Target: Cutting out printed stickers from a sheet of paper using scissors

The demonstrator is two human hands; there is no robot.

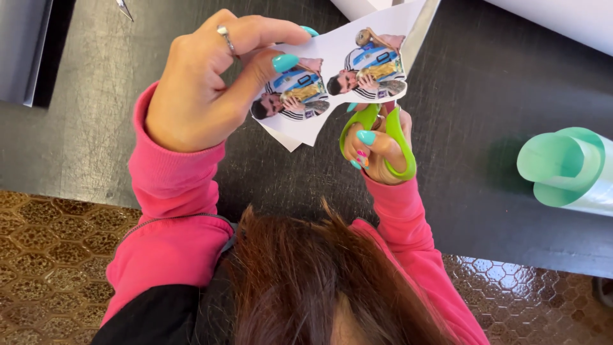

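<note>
Above the dark counter (485, 160), the left hand (198, 89) pinches a white paper sheet (332, 76) printed with two matching figures, while the right hand (377, 144) grips green-handled scissors (383, 128) at the sheet's lower edge, with a rolled mint-green sheet (565, 169) lying well apart.

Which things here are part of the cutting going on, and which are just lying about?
In use:
left hand, pinching the printed sheet
printed sheet with two picture cut-outs
right hand, fingers through the scissor handles
green-handled scissors

Lying about:
mint-green roll, on the black table
white sheet, top right corner
</note>
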